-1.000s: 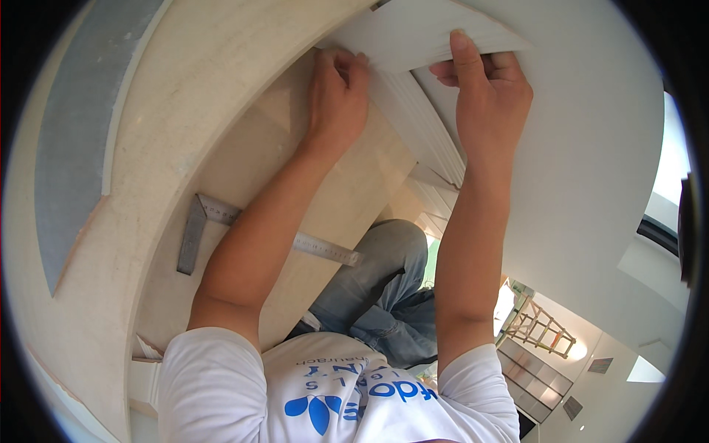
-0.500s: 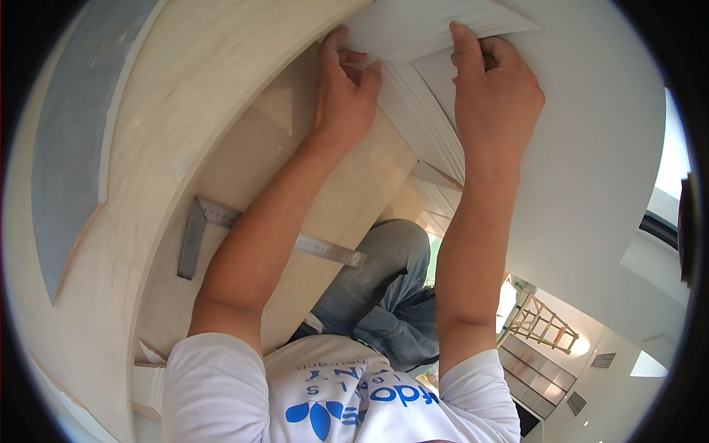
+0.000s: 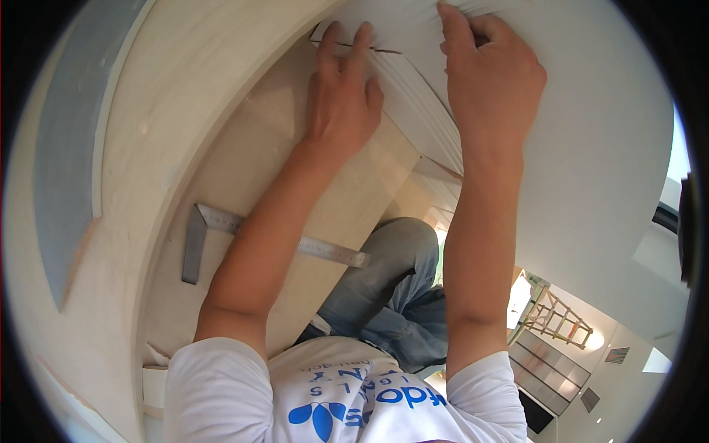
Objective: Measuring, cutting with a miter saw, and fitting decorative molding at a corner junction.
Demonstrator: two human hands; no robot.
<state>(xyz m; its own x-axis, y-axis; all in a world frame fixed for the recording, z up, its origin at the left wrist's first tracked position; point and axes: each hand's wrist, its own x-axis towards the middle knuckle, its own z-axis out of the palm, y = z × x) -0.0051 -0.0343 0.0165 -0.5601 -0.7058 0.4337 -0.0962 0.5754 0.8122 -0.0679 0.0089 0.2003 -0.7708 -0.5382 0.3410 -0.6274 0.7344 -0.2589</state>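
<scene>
A thin, flexible white sheet (image 3: 399,26) lies across the top, wrinkled near my right hand (image 3: 493,81). That hand is closed, with thumb and fingers pinching a fold of the sheet. My left hand (image 3: 343,96) is at the sheet's lower edge, its fingers stretched out and apart, two fingertips on the white surface. A thin dark line runs along the edge by those fingertips. Under my left hand is a pale wooden panel (image 3: 273,140). White ridged folds or strips (image 3: 417,96) run down between my hands.
A steel try square (image 3: 332,251) lies on the panel, partly behind my left forearm. A curved pale board (image 3: 173,96) with a grey strip (image 3: 81,140) rises on the left. My bent knee (image 3: 399,244) is below. A wooden ladder (image 3: 561,317) stands in the room at lower right.
My left hand's fingers have straightened from a curl and moved onto the sheet's edge. My right hand has moved slightly up and left, carrying the fold, and the sheet's loose corner no longer shows.
</scene>
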